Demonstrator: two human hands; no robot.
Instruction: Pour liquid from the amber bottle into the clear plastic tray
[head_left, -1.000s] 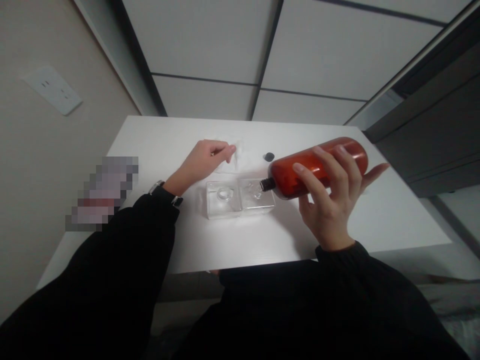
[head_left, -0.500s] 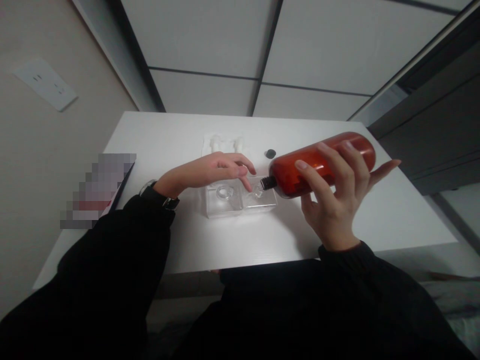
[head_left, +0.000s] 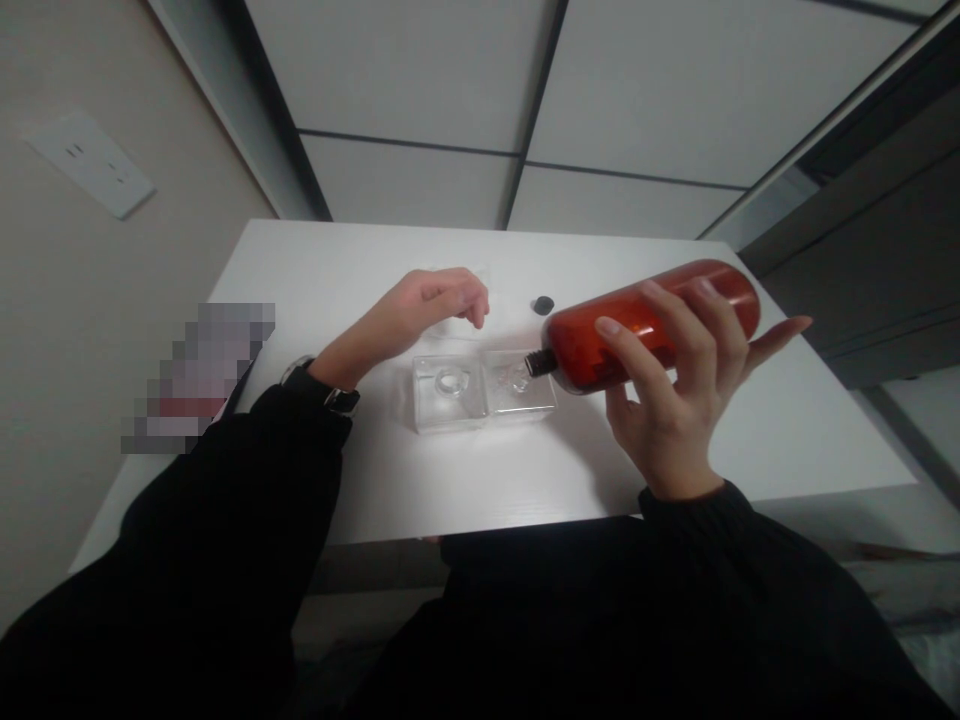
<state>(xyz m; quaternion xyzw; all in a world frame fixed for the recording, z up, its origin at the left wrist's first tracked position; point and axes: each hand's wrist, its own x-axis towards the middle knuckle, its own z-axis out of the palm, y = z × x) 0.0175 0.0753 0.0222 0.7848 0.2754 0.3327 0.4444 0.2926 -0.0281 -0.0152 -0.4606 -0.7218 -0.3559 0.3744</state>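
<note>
My right hand point(head_left: 675, 400) is wrapped around a large amber bottle point(head_left: 660, 325). The bottle is tilted on its side, and its dark threaded neck point(head_left: 538, 363) points left over a clear box. This right-hand clear box point(head_left: 521, 400) stands against a second, left-hand clear box point(head_left: 448, 408); each has a round opening on top. Behind the boxes, my left hand point(head_left: 439, 300) is held with its fingers curled downward. It covers most of a pale sheet point(head_left: 484, 278) on the table. Whatever lies between its fingers, if anything, is hidden.
A black cap point(head_left: 544, 305) lies on the white table point(head_left: 420, 490) behind the bottle's neck. A blurred-out flat item point(head_left: 206, 365) is at the table's left edge. Cabinet panels point(head_left: 420, 70) rise behind the table, and a wall with a socket plate point(head_left: 94, 165) is to the left.
My left hand has drawn back from the right box's opening, away and to the left, and its fingers have curled over the white items on the sheet. The bottle has hardly moved.
</note>
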